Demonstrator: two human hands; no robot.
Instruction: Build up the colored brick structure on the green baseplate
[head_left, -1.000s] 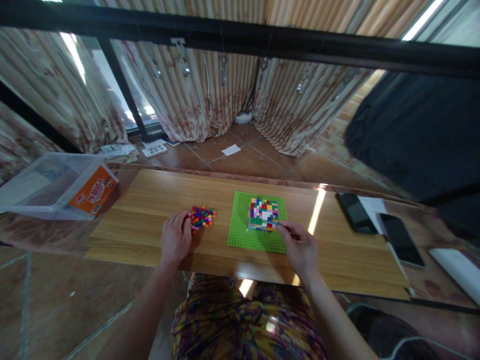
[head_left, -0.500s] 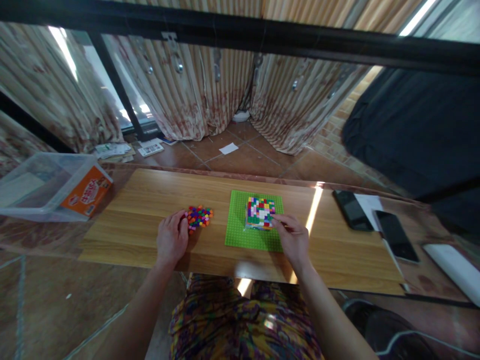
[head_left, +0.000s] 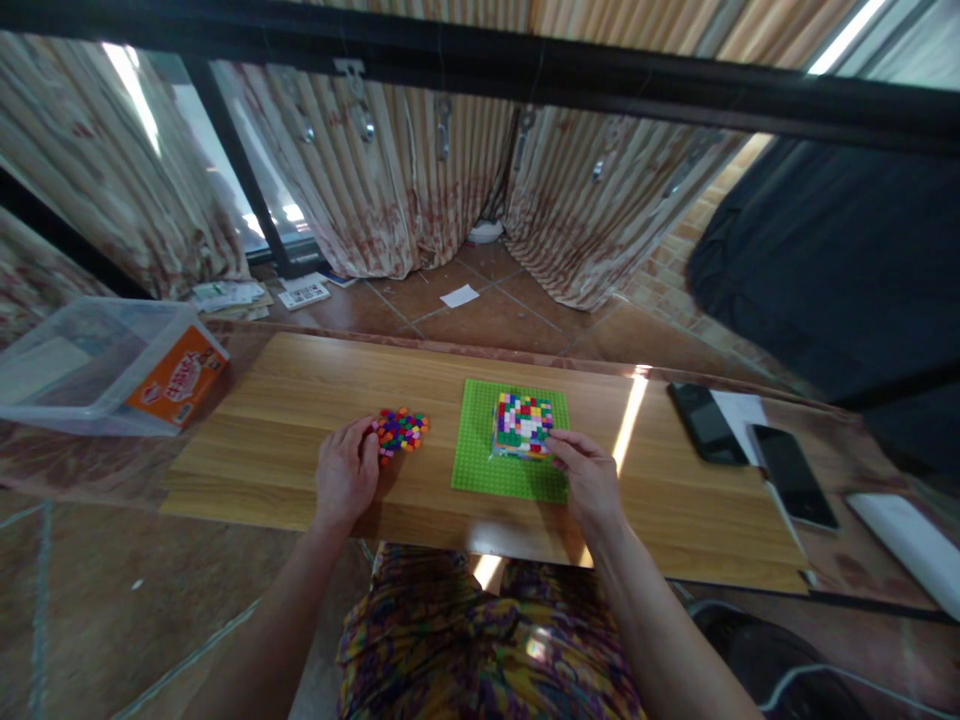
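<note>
A green studded baseplate [head_left: 472, 465] lies on the wooden board, bearing a low square stack of toy bricks [head_left: 517, 422] with a mixed-colour top. At the stack's right front corner is my right hand [head_left: 592, 485], its thumb and index finger pinched together. Whatever sits between those fingertips is too small to make out. To the left, loose small bricks [head_left: 403, 430] in many colours form a pile. My left hand [head_left: 347, 472] rests on the board against the pile's left side, fingers curled and closed, a pinkish bit showing at the tips. Its palm side is hidden.
A clear plastic box [head_left: 112, 370] with an orange label stands left of the wooden board [head_left: 262, 430]. Two dark phones [head_left: 706, 422] and a white paper [head_left: 739, 415] lie at the right, with a white oblong object [head_left: 907, 545] farther out. Curtains hang behind.
My right hand's fingertips have drawn back slightly to the right and down at the stack's corner. My left hand stays beside the pile. The whole view has shifted a little.
</note>
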